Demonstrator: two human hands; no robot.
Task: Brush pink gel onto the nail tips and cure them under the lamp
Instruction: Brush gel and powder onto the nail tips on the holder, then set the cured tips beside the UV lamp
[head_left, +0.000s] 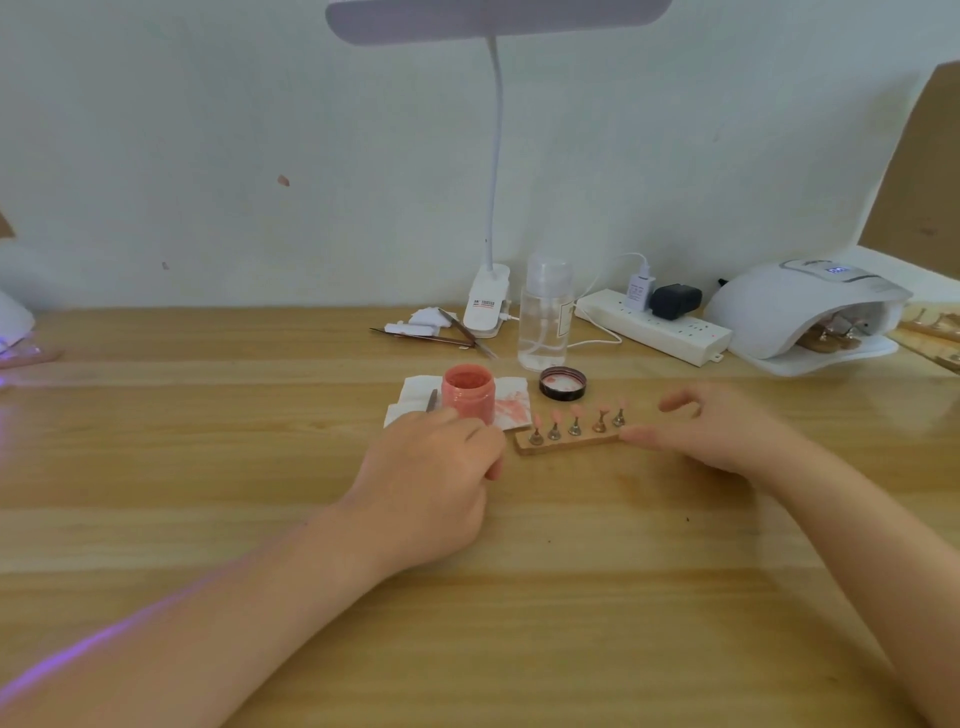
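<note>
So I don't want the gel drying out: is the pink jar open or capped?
Open. The pink jar has no lid; its black cap lies upturned beside it.

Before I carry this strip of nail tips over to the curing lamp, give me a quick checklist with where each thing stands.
1. Right hand on the wooden strip: ok, fingertips touch its right end.
2. Five nail tips upright on stands: ok.
3. All tips coated pink: cannot tell, blurred.
4. Room inside the curing lamp: not ok, another strip sits inside.
5. Gel jar closed: not ok, lid lies beside it.
6. Left hand free: cannot tell.
</note>
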